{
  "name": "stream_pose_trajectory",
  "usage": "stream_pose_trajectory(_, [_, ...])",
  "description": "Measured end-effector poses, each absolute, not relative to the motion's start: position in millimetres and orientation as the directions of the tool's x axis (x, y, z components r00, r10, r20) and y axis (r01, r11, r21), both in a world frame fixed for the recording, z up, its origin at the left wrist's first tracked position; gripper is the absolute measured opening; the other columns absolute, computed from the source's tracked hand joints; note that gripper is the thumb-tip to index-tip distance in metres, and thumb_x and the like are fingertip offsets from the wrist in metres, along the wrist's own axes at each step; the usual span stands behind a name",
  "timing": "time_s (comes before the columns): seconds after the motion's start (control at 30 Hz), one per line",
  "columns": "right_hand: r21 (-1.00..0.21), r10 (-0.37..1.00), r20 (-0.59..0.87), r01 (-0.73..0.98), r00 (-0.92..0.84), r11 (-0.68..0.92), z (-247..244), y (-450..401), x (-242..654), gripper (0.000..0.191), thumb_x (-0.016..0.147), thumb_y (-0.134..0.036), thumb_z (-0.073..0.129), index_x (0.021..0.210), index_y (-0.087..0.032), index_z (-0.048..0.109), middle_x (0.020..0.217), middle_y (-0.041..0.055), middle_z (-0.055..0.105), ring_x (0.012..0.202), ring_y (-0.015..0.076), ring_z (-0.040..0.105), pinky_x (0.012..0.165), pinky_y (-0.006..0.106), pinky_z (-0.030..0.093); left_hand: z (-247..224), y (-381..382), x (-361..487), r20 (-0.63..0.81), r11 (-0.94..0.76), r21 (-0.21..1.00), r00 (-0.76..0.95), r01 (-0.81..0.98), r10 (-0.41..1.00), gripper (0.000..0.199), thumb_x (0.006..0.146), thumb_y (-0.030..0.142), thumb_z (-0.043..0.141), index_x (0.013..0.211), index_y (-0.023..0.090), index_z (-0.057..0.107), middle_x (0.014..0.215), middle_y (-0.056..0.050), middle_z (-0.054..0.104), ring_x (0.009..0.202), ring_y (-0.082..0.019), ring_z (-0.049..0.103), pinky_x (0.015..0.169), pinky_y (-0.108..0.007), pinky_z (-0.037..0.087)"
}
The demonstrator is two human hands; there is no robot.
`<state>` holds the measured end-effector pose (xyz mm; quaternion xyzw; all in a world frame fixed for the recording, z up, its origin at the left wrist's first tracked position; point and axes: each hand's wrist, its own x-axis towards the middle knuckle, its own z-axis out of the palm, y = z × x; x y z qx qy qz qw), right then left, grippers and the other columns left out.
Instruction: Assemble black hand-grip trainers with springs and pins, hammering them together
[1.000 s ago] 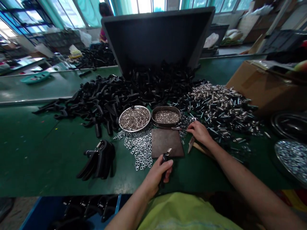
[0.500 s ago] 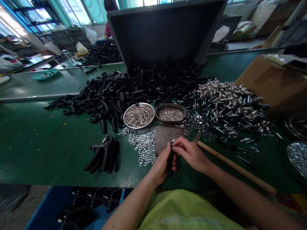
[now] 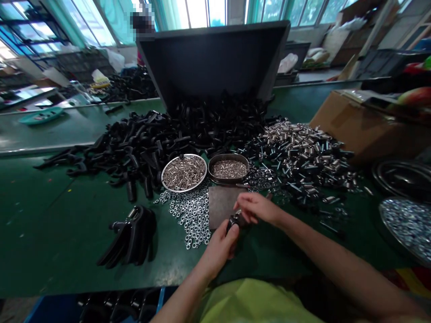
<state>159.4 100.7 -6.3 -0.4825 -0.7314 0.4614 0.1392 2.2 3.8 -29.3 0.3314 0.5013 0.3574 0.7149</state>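
My left hand (image 3: 220, 244) is closed around a black plastic part (image 3: 233, 221) with a metal piece at its top, in front of the grey metal plate (image 3: 224, 206). Just above and to the right, my right hand (image 3: 254, 207) has its fingers bent over that metal piece; whether they pinch something small is hidden. Metal nuts (image 3: 193, 220) lie loose left of the plate. Behind it stand a round dish of metal pins (image 3: 185, 172) and an oval tin of small metal pieces (image 3: 229, 169). Several black parts (image 3: 134, 235) stand grouped at the left.
A heap of black parts (image 3: 134, 134) spills from a tipped dark bin (image 3: 218, 63). Bolts and metal sleeves (image 3: 303, 148) are piled at the right, near a cardboard box (image 3: 353, 125). A person's dark-haired head (image 3: 143, 22) shows behind the bin. A blue crate (image 3: 50, 309) sits below the table edge.
The view has shifted, so the table contents appear further left and lower. My left hand has tilted the black part, and my right hand has lifted slightly from its former place against the left thumb.
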Motion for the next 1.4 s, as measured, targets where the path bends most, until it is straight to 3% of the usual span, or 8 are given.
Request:
stream_pose_trajectory(0.17, [-0.454,0.999,-0.001,0.89,-0.047,0.041,0,210,204,0.022,0.085,-0.024,0.048,0.1,-0.015,0.063,0.102,0.0138,0.065,0.095,0.0228,0.059,0.077,0.032,0.045,-25,1,5,-0.521,0.587,0.756,0.276,-0.289,0.808,0.046,0.074,0.06,0.059,0.086,0.016,0.05,0.064,0.005,0.039,0.049,-0.004,0.031,0.039,-0.014,0.018])
stream_pose_trajectory(0.4, [-0.29,0.999,-0.03,0.957,0.011,-0.019,-7,257,219,0.029,0.069,-0.013,0.062,0.098,-0.014,0.067,0.101,0.0146,0.065,0.096,0.0297,0.059,0.081,0.039,0.045,-27,12,-1,-0.552,0.579,0.645,0.221,-0.498,0.804,0.058,0.079,0.069,0.043,0.084,0.012,0.056,0.067,-0.001,0.05,0.052,-0.006,0.039,0.04,-0.015,0.029])
stream_pose_trajectory(0.57, [-0.392,0.983,0.091,0.901,-0.161,0.184,16,207,208,0.033,0.077,-0.017,0.056,0.109,-0.016,0.064,0.11,0.0114,0.061,0.1,0.0229,0.058,0.088,0.034,0.044,-28,28,-11,-0.624,0.565,0.32,0.28,-0.761,0.73,0.032,0.085,0.039,0.048,0.066,0.014,0.05,0.054,0.003,0.042,0.043,-0.005,0.034,0.038,-0.015,0.026])
stream_pose_trajectory(0.7, [-0.799,0.914,0.157,0.496,-0.373,0.339,30,126,186,0.028,0.079,-0.029,0.06,0.105,-0.02,0.063,0.096,0.0056,0.067,0.083,0.0193,0.064,0.075,0.033,0.053,-28,32,-13,-0.571,0.492,0.222,0.298,-0.842,0.765,0.035,0.086,0.039,0.046,0.061,0.015,0.047,0.046,0.005,0.034,0.04,-0.005,0.03,0.038,-0.015,0.025])
stream_pose_trajectory(1.0, [-0.558,0.754,0.45,0.508,-0.479,0.656,-2,50,129,0.019,0.089,-0.027,0.047,0.094,-0.015,0.062,0.087,0.0101,0.067,0.082,0.0203,0.064,0.071,0.032,0.05,-24,26,2,-0.558,0.405,0.385,0.141,-0.829,0.818,0.028,0.08,0.035,0.051,0.061,0.015,0.048,0.043,0.004,0.041,0.04,-0.005,0.035,0.042,-0.017,0.029])
stream_pose_trajectory(1.13, [-0.586,0.899,0.195,0.688,-0.392,0.427,-7,50,122,0.039,0.09,-0.044,0.042,0.068,-0.018,0.06,0.059,0.0053,0.062,0.058,0.0194,0.061,0.055,0.03,0.045,-25,22,3,-0.494,0.281,0.561,-0.043,-0.779,0.868,0.025,0.072,0.036,0.06,0.065,0.016,0.047,0.046,0.006,0.043,0.041,-0.006,0.037,0.044,-0.018,0.03])
stream_pose_trajectory(1.3, [-0.612,0.817,0.319,0.553,-0.481,0.565,-6,48,121,0.029,0.088,-0.04,0.047,0.104,-0.02,0.06,0.1,0.01,0.068,0.091,0.0235,0.064,0.076,0.036,0.049,-26,19,2,-0.422,0.168,0.668,-0.183,-0.725,0.888,0.025,0.069,0.037,0.064,0.07,0.017,0.049,0.056,0.006,0.047,0.047,-0.006,0.041,0.047,-0.019,0.032])
stream_pose_trajectory(1.4, [-0.708,0.84,0.24,0.504,-0.487,0.494,-8,47,122,0.031,0.094,-0.035,0.034,0.106,-0.019,0.057,0.08,0.0067,0.069,0.075,0.0204,0.065,0.07,0.035,0.051,-30,18,1,-0.329,0.135,0.763,-0.2,-0.632,0.923,0.022,0.075,0.036,0.061,0.071,0.017,0.049,0.058,0.006,0.046,0.049,-0.007,0.041,0.049,-0.02,0.033])
